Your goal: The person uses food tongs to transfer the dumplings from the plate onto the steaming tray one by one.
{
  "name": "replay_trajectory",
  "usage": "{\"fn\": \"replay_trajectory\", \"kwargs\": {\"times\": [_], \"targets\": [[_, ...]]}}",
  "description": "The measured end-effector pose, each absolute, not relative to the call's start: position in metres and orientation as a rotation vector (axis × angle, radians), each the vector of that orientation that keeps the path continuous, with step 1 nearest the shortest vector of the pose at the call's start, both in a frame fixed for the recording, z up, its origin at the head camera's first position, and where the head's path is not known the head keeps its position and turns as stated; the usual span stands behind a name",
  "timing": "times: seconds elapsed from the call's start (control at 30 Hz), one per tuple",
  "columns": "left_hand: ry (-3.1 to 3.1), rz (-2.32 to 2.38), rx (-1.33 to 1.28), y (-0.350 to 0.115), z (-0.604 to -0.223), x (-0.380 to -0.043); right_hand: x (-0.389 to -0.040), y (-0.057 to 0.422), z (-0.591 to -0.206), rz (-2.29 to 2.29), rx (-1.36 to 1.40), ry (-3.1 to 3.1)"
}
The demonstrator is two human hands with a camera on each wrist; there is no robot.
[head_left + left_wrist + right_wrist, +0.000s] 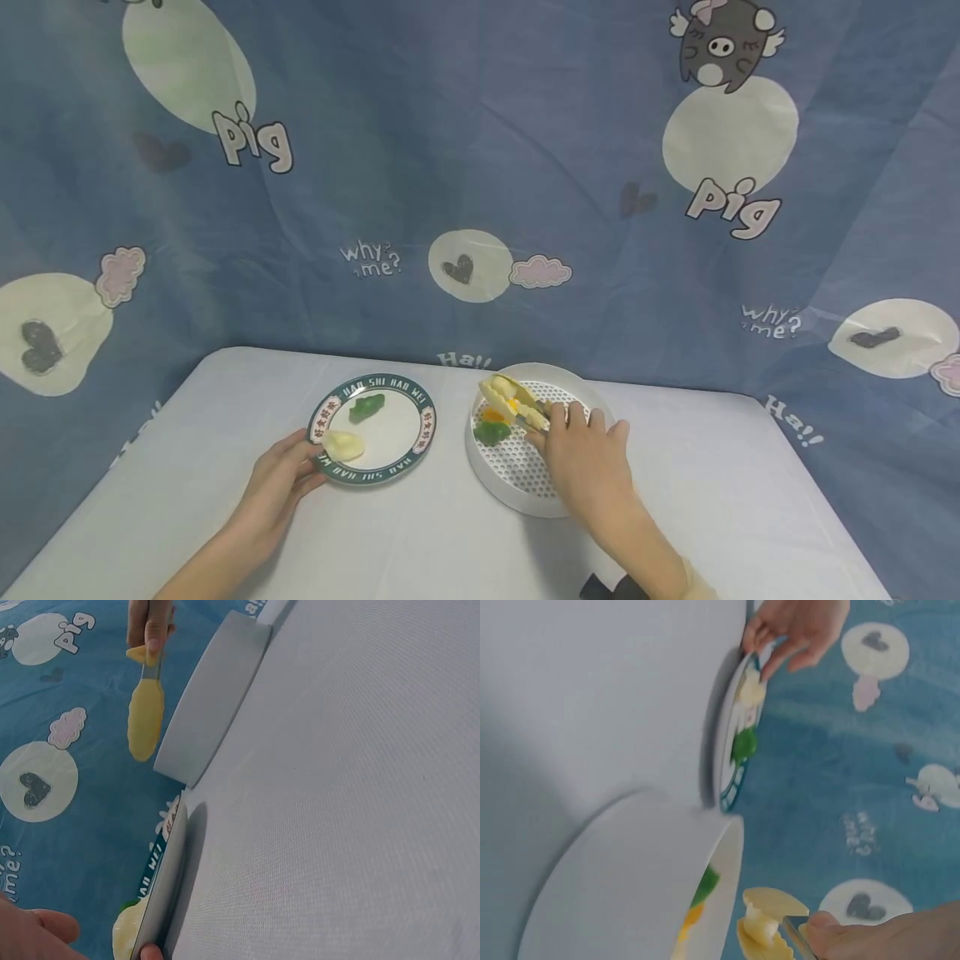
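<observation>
At the left of the head view, my left hand (277, 492) holds the near-left rim of a round plate (386, 442) with a green lettered border. One finger is under the rim in the left wrist view. A green dumpling-like piece (367, 407) and a pale yellow one (343, 446) lie on the plate. My right hand (588, 458) grips yellow-tipped food tongs (146, 720) above a white round steamer basket (517, 496). Between the tong tips is a pale yellow piece (760, 925). Green (491, 432) and orange (492, 414) pieces lie in the basket.
A white cloth (420, 542) covers the table. Behind it hangs a blue printed curtain (360, 183). A small black object (611, 587) shows at the bottom edge beside my right forearm. The plate stands just left of the basket, with a narrow gap between.
</observation>
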State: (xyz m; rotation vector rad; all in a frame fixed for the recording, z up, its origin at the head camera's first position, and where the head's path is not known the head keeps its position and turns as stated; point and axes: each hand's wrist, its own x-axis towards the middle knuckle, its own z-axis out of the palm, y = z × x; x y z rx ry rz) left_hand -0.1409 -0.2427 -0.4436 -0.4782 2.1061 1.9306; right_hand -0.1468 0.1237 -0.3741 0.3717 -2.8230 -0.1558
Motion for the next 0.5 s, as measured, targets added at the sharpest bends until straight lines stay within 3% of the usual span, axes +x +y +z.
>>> {"fn": "replay_trajectory", "kwargs": {"times": [0.5], "targets": [[2.137,1.895,-0.464,-0.242,-0.443,-0.139,-0.162,0.139,-0.383,-0.101,0.308,-2.84]]}}
